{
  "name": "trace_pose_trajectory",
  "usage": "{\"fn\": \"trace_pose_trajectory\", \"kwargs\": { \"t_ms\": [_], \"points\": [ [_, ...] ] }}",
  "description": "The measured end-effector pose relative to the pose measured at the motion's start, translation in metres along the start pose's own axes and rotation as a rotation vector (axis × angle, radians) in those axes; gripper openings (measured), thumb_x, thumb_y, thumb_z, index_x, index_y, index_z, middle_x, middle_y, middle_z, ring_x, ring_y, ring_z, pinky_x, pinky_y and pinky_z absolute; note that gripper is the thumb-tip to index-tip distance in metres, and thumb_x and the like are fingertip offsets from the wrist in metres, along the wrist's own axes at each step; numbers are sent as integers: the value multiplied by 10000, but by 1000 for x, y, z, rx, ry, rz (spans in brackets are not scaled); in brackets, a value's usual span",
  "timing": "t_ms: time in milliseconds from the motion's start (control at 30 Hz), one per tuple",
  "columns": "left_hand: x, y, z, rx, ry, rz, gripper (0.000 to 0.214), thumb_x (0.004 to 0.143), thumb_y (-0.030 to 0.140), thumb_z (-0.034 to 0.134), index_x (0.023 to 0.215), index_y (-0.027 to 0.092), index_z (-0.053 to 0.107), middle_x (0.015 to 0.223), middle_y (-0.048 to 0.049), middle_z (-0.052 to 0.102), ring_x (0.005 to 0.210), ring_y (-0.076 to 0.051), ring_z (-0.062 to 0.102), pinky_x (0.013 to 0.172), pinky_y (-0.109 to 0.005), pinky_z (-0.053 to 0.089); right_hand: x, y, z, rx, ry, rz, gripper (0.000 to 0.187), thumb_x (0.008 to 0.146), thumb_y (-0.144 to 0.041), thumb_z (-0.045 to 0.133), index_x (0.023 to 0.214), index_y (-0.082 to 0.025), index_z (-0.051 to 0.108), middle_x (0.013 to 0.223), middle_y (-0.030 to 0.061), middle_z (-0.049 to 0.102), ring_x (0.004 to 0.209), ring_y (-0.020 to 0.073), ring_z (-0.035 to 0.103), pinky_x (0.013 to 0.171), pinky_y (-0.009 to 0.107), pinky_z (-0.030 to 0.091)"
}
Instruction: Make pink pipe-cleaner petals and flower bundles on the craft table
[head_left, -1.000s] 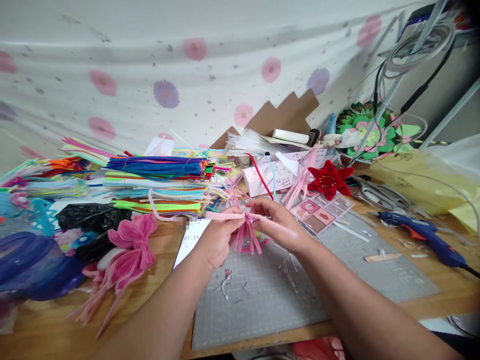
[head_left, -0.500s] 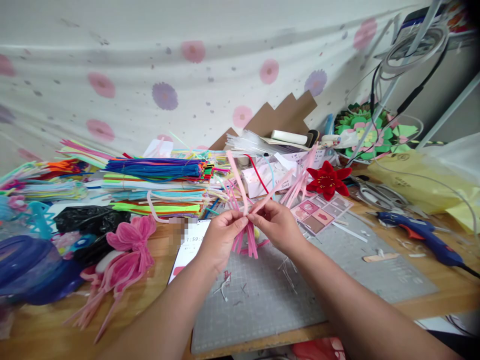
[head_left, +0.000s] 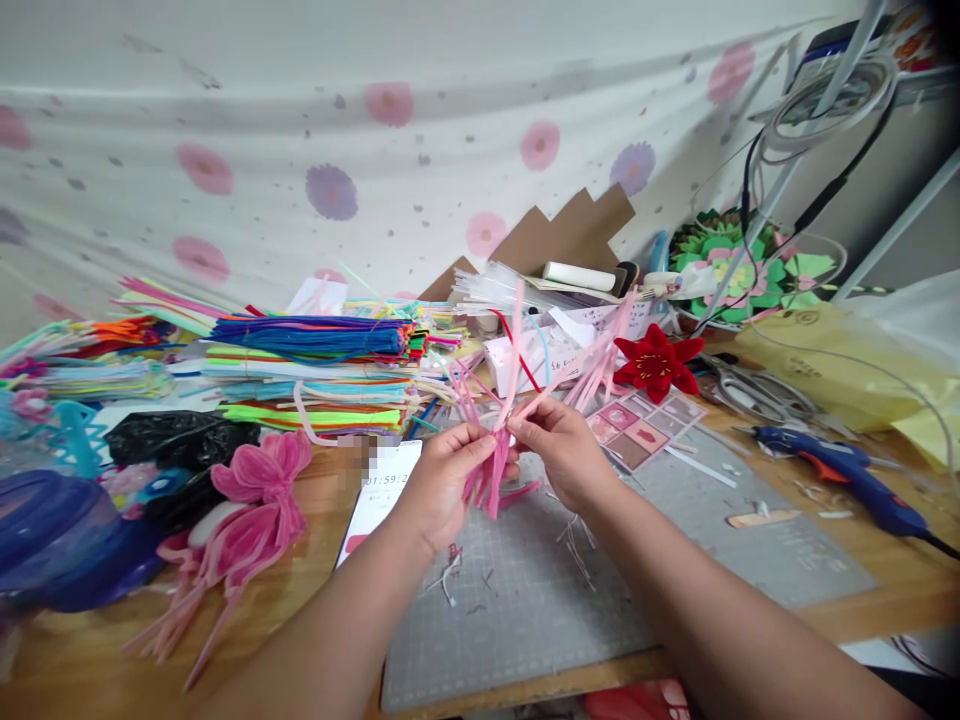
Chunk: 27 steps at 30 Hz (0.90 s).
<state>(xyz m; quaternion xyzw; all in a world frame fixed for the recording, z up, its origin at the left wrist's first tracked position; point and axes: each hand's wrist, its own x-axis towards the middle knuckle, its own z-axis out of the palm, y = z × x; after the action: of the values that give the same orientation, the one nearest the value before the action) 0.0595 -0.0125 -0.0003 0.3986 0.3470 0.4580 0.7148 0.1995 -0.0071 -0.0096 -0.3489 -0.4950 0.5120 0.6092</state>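
Note:
My left hand (head_left: 444, 480) is closed round a bundle of pink pipe cleaners (head_left: 489, 478), its ends hanging below the fingers. My right hand (head_left: 564, 448) pinches a light pink pipe cleaner (head_left: 516, 345) at the bundle's top, where it bends up in a V. Both hands hover above the grey cutting mat (head_left: 540, 600). A phone (head_left: 381, 485) lies just left of my left hand. A finished pink pipe-cleaner flower (head_left: 255, 505) rests on the wooden table further left.
Stacks of coloured pipe cleaners (head_left: 315, 365) fill the back left. A red flower (head_left: 658, 362), a card of pink swatches (head_left: 646, 420), scissors (head_left: 757, 390) and a blue glue gun (head_left: 847, 470) lie to the right. Wire snippets litter the mat.
The light pink pipe cleaner, held flat across the bundle, has been bent upward into a V and its ends drawn closer together. Both hands stayed over the mat.

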Motion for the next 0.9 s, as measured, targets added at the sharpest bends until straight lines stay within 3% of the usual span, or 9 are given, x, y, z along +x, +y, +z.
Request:
{"fn": "trace_pose_trajectory", "kwargs": {
  "t_ms": [167, 500, 633, 767, 833, 900],
  "points": [
    [1, 0, -4, -106, -125, -76, 111, 791, 189, 610, 874, 118, 593, 731, -69, 692, 580, -147, 662, 606, -263, 542, -1, -3, 0, 78, -115, 34, 146, 700, -250, 693, 739, -153, 591, 581, -42, 546, 520, 72, 484, 505, 199, 386],
    [2, -3, -12, -155, -323, -101, 48, 806, 166, 543, 830, 128, 559, 676, -63, 672, 571, -165, 657, 582, -265, 508, -7, -9, 0, 152, -320, 60, 140, 745, -260, 675, 787, -148, 602, 511, -29, 584, 400, 108, 546, 373, 199, 387],
    [0, -1, -10, -24, -265, -11, 127, 808, 264, 579, 861, 150, 563, 730, -44, 659, 647, -157, 639, 660, -300, 504, -4, -5, -2, 92, -202, 34, 165, 700, -275, 714, 716, -152, 605, 494, -30, 576, 417, 107, 529, 407, 220, 409],
    [-2, 1, -7, 424, -116, 255, 203, 715, 276, 699, 844, 163, 589, 826, -26, 635, 811, -163, 601, 738, -265, 459, 1, -1, -4, -117, -102, 1, 160, 655, -259, 744, 676, -154, 625, 613, 4, 630, 568, 116, 563, 543, 241, 442],
    [-2, 1, -6, 511, -70, 266, 169, 720, 272, 687, 794, 152, 594, 779, -23, 630, 768, -154, 595, 702, -252, 449, 1, 0, -4, -159, -108, 18, 167, 657, -274, 740, 673, -156, 622, 615, 2, 624, 574, 121, 560, 549, 246, 435],
    [-2, 2, -5, 452, -69, 190, 168, 742, 293, 653, 762, 139, 588, 721, -28, 633, 693, -147, 602, 655, -252, 451, 0, 1, -4, -147, -118, 36, 184, 665, -294, 734, 676, -155, 614, 578, -12, 596, 531, 117, 538, 524, 249, 420]
  ]
}}
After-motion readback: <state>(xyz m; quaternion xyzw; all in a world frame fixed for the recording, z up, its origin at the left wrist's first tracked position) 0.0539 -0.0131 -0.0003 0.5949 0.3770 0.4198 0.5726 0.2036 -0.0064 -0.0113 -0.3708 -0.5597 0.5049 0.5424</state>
